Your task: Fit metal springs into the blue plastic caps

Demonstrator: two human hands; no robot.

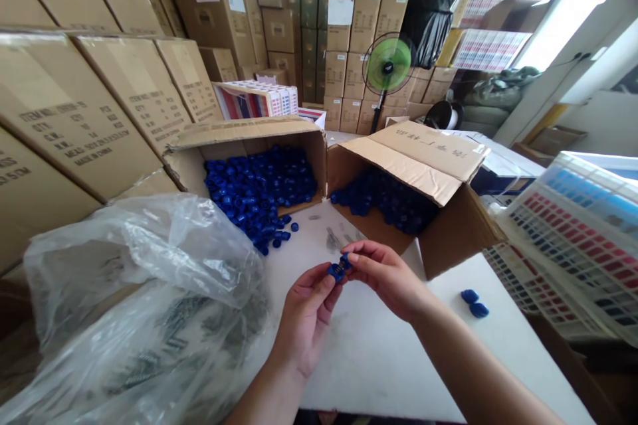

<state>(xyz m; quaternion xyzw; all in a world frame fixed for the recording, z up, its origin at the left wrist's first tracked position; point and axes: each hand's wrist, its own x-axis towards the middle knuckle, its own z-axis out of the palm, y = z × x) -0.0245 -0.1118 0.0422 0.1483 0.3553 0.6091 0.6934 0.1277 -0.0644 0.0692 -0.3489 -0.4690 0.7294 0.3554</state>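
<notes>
Over the white table, my left hand (315, 299) is closed on a blue plastic cap (336, 271). My right hand (381, 272) pinches a smaller blue plastic piece (345, 260) just above and to the right of it. A dark metal spring (341, 267) shows between the two blue parts. Behind my hands, many blue caps (249, 192) spill out of an open carton on the left. A second carton on the right holds more dark blue pieces (383, 202). Two blue pieces (474, 304) lie on the table right of my right arm.
A clear plastic bag (199, 246) with metal springs (174, 325) covers the left side of the table (379, 372). The open cartons (458, 219) stand at the back. White plastic crates (573, 226) are stacked on the right. A green fan (389, 63) stands before stacked boxes.
</notes>
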